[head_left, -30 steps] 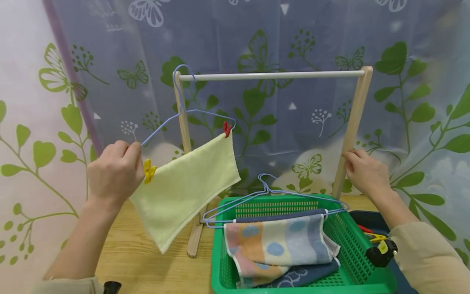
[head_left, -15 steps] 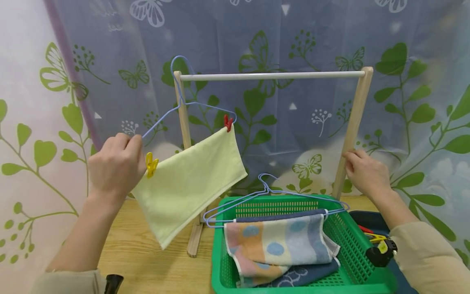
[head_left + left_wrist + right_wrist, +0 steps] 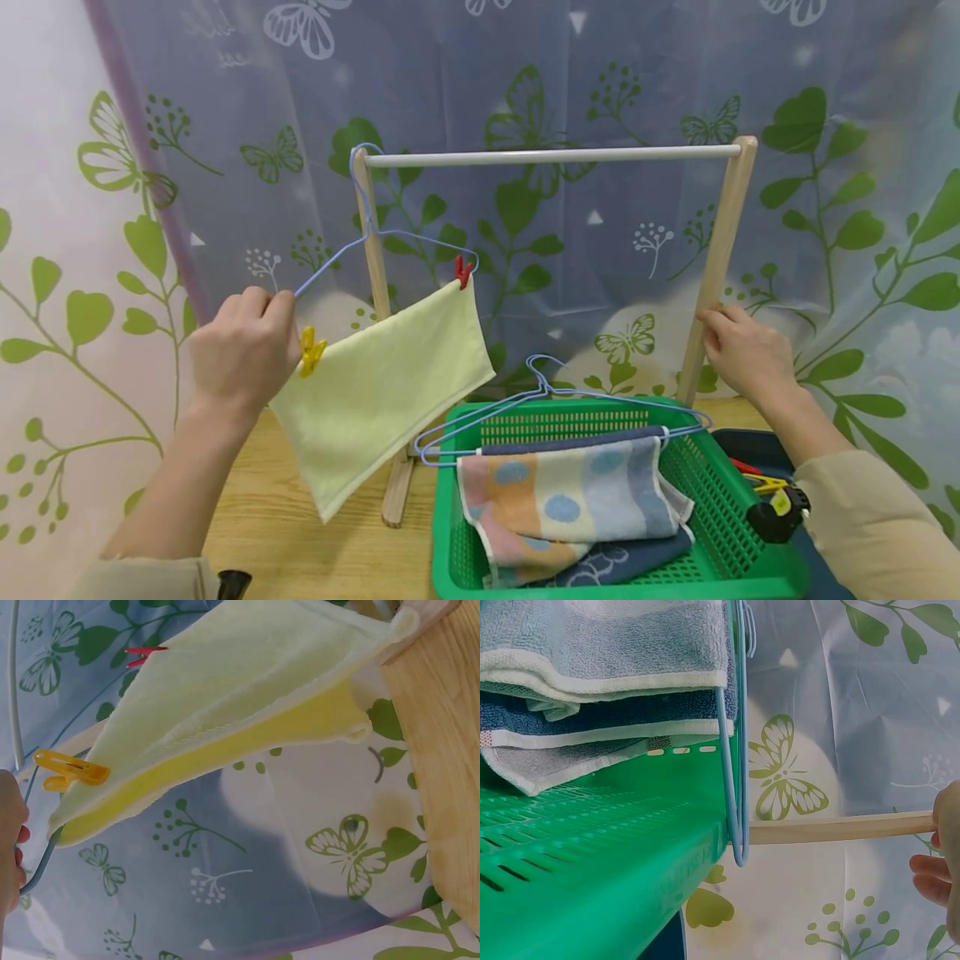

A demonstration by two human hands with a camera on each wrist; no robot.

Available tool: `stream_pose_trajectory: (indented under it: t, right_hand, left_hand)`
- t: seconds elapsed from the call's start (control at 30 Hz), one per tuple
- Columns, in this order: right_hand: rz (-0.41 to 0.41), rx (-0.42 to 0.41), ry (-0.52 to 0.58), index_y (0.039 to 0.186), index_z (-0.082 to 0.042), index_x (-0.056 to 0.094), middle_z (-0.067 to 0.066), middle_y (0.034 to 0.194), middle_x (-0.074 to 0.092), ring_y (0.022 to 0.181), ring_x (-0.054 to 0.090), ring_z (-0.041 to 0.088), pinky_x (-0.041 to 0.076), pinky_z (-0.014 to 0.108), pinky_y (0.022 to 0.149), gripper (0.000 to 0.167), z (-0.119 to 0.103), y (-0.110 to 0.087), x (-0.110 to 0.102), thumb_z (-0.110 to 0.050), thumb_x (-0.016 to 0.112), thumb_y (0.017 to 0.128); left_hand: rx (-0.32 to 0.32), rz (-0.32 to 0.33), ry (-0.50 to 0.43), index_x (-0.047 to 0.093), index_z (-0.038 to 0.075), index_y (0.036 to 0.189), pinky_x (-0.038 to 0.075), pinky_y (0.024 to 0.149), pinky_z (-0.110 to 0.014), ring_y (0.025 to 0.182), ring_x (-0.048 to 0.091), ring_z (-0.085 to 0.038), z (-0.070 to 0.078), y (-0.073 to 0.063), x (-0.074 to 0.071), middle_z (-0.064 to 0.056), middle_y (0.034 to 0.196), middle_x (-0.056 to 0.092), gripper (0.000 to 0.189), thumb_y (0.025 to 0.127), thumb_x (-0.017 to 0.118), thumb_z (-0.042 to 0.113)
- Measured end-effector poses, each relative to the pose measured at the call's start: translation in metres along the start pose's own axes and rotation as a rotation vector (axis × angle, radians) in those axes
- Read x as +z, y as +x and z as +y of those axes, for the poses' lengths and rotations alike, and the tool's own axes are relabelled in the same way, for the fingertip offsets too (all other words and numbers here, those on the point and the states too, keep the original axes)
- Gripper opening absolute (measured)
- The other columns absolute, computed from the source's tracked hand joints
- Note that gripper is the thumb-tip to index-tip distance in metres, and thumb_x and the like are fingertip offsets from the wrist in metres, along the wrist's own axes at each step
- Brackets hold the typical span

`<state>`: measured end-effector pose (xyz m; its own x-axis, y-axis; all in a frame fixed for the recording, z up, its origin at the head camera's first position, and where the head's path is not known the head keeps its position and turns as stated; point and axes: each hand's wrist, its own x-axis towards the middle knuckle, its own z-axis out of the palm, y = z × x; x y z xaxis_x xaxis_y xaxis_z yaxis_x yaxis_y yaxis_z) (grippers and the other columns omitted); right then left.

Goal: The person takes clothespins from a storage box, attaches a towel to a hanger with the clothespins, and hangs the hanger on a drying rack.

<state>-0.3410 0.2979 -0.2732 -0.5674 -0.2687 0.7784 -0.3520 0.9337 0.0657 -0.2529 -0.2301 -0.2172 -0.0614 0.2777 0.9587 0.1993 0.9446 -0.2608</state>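
Note:
My left hand (image 3: 246, 354) grips the left end of a blue wire hanger (image 3: 330, 260). A pale yellow cloth (image 3: 390, 358) hangs tilted from it, held by a yellow clothespin (image 3: 311, 352) and a red clothespin (image 3: 463, 272). The hanger's hook curves over the left top corner of a drying rack (image 3: 555, 156); whether it bears on the rod I cannot tell. My right hand (image 3: 750, 350) pinches the rack's right wooden post (image 3: 716, 267). In the left wrist view, the yellow clothespin (image 3: 71, 769) bites the cloth near the hanger's bent corner.
A green basket (image 3: 442, 533) stands before the rack, with blue hangers (image 3: 495, 406) across it bearing a dotted towel (image 3: 562, 492) and a dark blue towel (image 3: 622, 562). A dark tray (image 3: 738, 437) with clothespins (image 3: 761, 482) sits to the right. Behind hangs a patterned curtain (image 3: 600, 275).
My left hand first raised the hanger with the yellow cloth, then lowered it, so its hook is now down at the rod's left end. My right hand stays on the post.

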Motion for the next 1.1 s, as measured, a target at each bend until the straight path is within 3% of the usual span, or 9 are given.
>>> stream_pose_trajectory:
  t: [0.4,0.57,0.7,0.77,0.9,1.0,1.1]
  right_hand:
    - [0.003,0.003,0.018,0.103,-0.004,0.065,0.015,0.09,0.058,0.048,0.048,0.025,0.03,0.033,0.032,0.023,-0.002,0.001,-0.001,-0.005,0.052,0.084]
    - [-0.023,0.011,0.023,0.104,-0.003,0.065,0.016,0.089,0.057,0.051,0.05,0.026,0.033,0.035,0.033,0.024,-0.002,0.001,-0.001,-0.005,0.053,0.084]
    - [-0.099,0.058,0.035,0.108,-0.003,0.063,0.018,0.092,0.056,0.055,0.051,0.025,0.034,0.033,0.035,0.024,0.0,-0.001,-0.005,-0.006,0.054,0.085]
    - [-0.129,0.077,0.048,0.109,-0.003,0.062,0.018,0.093,0.056,0.058,0.053,0.024,0.034,0.031,0.037,0.025,0.0,-0.001,-0.006,-0.006,0.054,0.086]
    - [-0.161,0.099,0.085,0.112,-0.002,0.06,0.019,0.096,0.056,0.065,0.056,0.025,0.037,0.03,0.04,0.027,-0.001,-0.001,-0.008,-0.007,0.054,0.087]
    - [-0.168,0.109,0.102,0.114,-0.001,0.059,0.021,0.1,0.056,0.07,0.059,0.027,0.043,0.035,0.044,0.028,-0.001,-0.002,-0.008,-0.008,0.054,0.087]
    - [-0.188,0.123,0.119,0.116,0.001,0.058,0.024,0.104,0.055,0.074,0.061,0.03,0.047,0.04,0.05,0.03,-0.001,-0.004,-0.009,-0.009,0.053,0.089]
  left_hand:
    - [-0.008,-0.009,0.028,0.06,-0.004,0.075,0.024,0.026,-0.039,0.051,0.048,-0.037,0.005,-0.009,0.003,-0.018,0.066,0.053,0.015,0.08,0.047,0.002]
    - [-0.005,-0.006,0.06,0.063,-0.005,0.08,0.032,0.033,-0.041,0.057,0.05,-0.039,0.011,-0.01,0.002,-0.021,0.073,0.06,0.018,0.082,0.053,0.01]
    - [0.065,0.053,-0.015,0.063,-0.005,0.078,0.039,0.047,-0.046,0.062,0.051,-0.039,0.026,-0.011,0.008,-0.019,0.072,0.06,0.022,0.083,0.05,0.011]
    - [0.094,0.046,-0.083,0.063,-0.005,0.076,0.039,0.05,-0.045,0.06,0.05,-0.036,0.037,-0.013,0.012,-0.017,0.069,0.059,0.022,0.084,0.048,0.01]
    - [0.11,-0.084,-0.226,0.062,-0.003,0.073,0.04,0.048,-0.04,0.057,0.05,-0.03,0.061,-0.022,0.023,-0.013,0.066,0.058,0.016,0.08,0.051,0.006]
    - [0.076,-0.253,-0.297,0.063,0.0,0.072,0.042,0.047,-0.036,0.057,0.053,-0.027,0.078,-0.031,0.03,-0.009,0.067,0.059,0.007,0.076,0.059,0.004]
    - [0.015,-0.469,-0.328,0.066,0.003,0.074,0.045,0.051,-0.035,0.06,0.056,-0.024,0.092,-0.039,0.037,-0.005,0.068,0.059,0.003,0.075,0.065,0.006]
